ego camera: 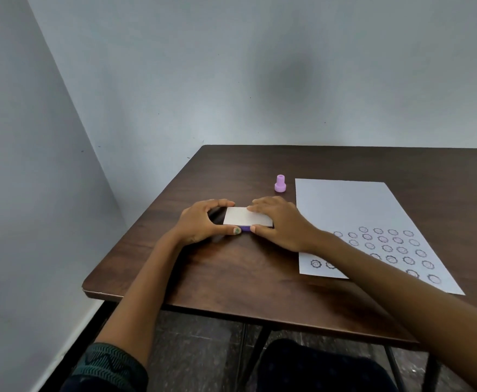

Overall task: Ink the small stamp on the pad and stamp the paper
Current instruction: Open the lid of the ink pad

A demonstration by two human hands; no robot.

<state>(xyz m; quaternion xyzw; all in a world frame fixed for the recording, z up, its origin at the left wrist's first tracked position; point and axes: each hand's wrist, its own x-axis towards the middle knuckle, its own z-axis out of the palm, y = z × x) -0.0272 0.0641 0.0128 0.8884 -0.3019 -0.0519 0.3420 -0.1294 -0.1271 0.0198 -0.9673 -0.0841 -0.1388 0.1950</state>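
One small lilac stamp [280,183] stood upright mid-frame; one purple ink pad [247,217], white-lidded, was gripped by curled fingers of both the left hand [200,224] and the right hand [279,222].

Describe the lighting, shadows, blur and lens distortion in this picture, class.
Head view: soft, even light, no glare; a dim blurred shadow patch on the back wall; wide-angle lens bends the table edges and wall corner; left hand and right hand on the ink pad slightly soft; far stamp fairly sharp.
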